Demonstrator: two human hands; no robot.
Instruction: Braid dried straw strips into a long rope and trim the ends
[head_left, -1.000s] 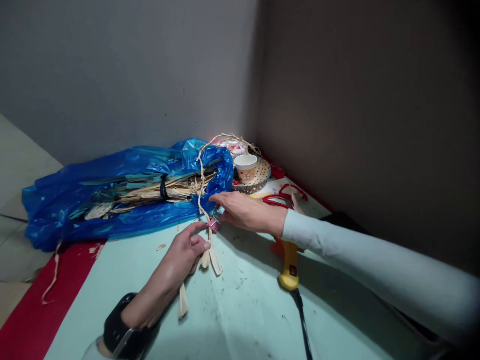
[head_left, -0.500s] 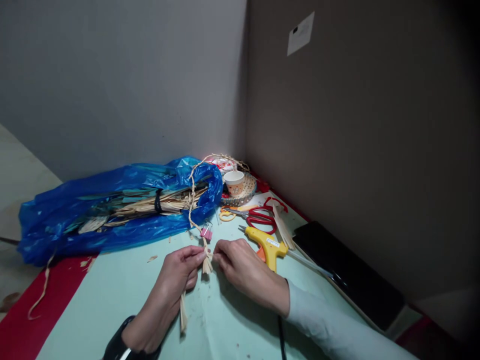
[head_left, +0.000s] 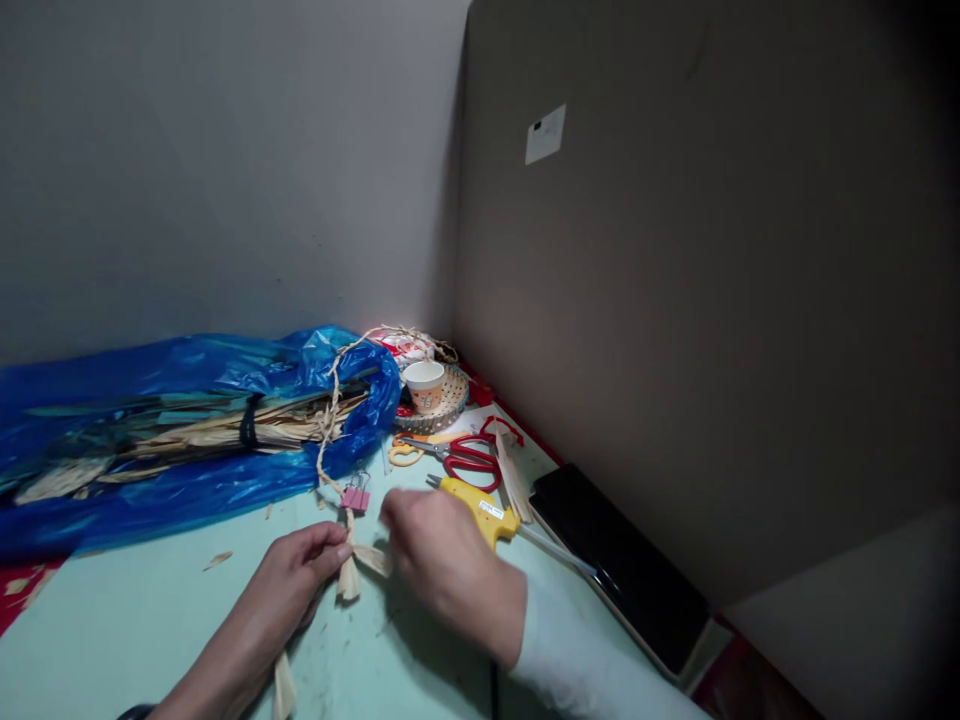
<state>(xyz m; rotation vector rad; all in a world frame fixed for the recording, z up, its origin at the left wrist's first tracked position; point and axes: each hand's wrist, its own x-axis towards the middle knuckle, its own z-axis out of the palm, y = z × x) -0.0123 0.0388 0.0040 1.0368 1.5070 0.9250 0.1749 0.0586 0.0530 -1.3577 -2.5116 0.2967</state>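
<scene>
My left hand point(head_left: 289, 582) pinches pale straw strips point(head_left: 349, 574) on the light green table point(head_left: 112, 640), just below a pink binder clip point(head_left: 355, 497) clamped on a braided straw cord point(head_left: 328, 420). My right hand point(head_left: 442, 565), blurred by motion, holds one of the strips where it crosses to the right. The cord runs up over a blue plastic bag point(head_left: 172, 430) full of straw stalks. One strip hangs down under my left wrist.
A yellow glue gun point(head_left: 484, 510) lies right behind my right hand. Red scissors point(head_left: 469, 458), yellow scissors, a paper cup point(head_left: 424, 384) on a woven tray, and a black flat device point(head_left: 622, 565) sit along the right wall. Walls close off back and right.
My right hand left the pink clip and came down to the strips beside my left hand. The view turned to the right and the bag slid left.
</scene>
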